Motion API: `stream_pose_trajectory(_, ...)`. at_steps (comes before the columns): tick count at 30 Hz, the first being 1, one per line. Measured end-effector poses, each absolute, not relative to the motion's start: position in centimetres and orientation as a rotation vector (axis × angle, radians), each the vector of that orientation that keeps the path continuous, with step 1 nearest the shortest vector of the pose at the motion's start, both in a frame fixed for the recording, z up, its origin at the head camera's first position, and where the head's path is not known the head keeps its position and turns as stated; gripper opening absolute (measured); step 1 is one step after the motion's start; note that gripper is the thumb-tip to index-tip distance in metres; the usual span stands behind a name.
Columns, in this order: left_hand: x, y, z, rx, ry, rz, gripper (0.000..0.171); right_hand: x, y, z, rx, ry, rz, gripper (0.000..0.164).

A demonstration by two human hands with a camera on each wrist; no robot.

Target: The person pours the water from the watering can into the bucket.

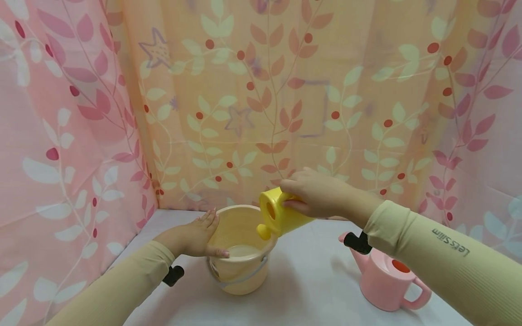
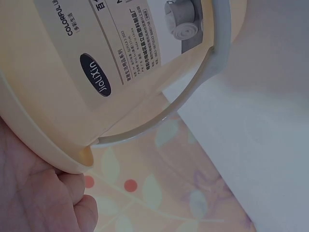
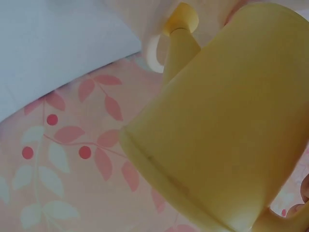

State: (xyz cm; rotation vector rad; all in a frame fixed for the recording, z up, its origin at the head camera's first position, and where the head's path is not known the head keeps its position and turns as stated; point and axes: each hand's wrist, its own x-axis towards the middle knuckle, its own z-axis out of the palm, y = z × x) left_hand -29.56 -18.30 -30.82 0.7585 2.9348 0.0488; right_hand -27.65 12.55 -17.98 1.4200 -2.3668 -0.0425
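A cream bucket [image 1: 240, 285] with a grey carrying handle [image 1: 246, 277] stands upright on the table. My left hand [image 1: 193, 235] rests on its left rim, fingers extended and thumb along the near edge; the left wrist view shows the palm against the rim [image 2: 36, 140]. With my right hand [image 1: 318, 192] I grip the handle of a yellow watering can [image 1: 291, 220], tilted left above the bucket's right rim. The can's spout tip [image 1: 263, 232] points down over the bucket's opening. Whether water flows from it cannot be seen.
A pink watering can [image 1: 383, 283] stands at the right, partly below my right forearm. The white tabletop [image 1: 310, 280] lies beneath everything. Leaf-patterned curtains [image 1: 269, 113] hang behind and at both sides. A printed label [image 2: 120, 48] is on the bucket's wall.
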Motion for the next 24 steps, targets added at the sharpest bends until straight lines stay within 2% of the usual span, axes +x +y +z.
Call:
stream_pose_trajectory(6, -29.5, -18.2, -30.7, 0.756, 2.932, 0.05, 0.114, -28.1, 14.5, -18.7, 1.33, -2.427, 0.136, 0.021)
stream_pose_trajectory(15, -29.4, -18.3, -30.9, 0.75, 2.934, 0.041, 0.115, -28.1, 17.2, -20.7, 1.228, -2.336, 0.416, 0.02)
stream_pose_trajectory(24, -29.8, -18.5, -31.2, 0.744, 2.942, 0.039, 0.116, -27.3, 19.3, -23.3, 0.869, -2.404, 0.707, 0.012)
